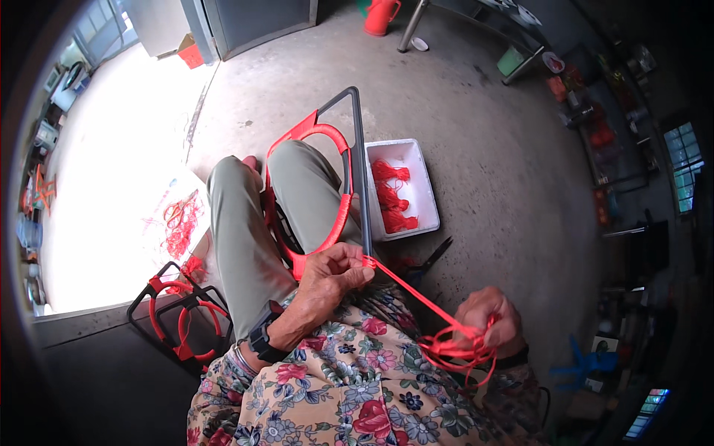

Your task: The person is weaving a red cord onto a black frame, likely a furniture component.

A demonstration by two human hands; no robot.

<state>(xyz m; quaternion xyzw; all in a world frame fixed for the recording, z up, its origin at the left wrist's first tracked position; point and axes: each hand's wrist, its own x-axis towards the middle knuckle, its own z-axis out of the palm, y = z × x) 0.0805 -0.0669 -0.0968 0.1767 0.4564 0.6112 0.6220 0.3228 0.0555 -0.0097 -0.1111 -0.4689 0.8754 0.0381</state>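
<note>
A dark frame (361,149) with an inner ring (340,225) wrapped in red lies across my lap and knees. At the frame's near corner my left hand (327,282) pinches the bar, where red cord is wound around it. From there the red cord (416,294) runs taut, down and right, to my right hand (491,318). My right hand is closed on the cord, and a loose tangle of it hangs below the fingers. Part of the ring's lower side is hidden behind my left hand.
A white box (430,223) with several red cord bundles (392,197) stands right of my legs, dark-bladed scissors (435,256) near it. Similar red-and-black frames (182,316) lie at left, below a pile of red cord scraps (181,227). A red jug (381,18) stands farther off.
</note>
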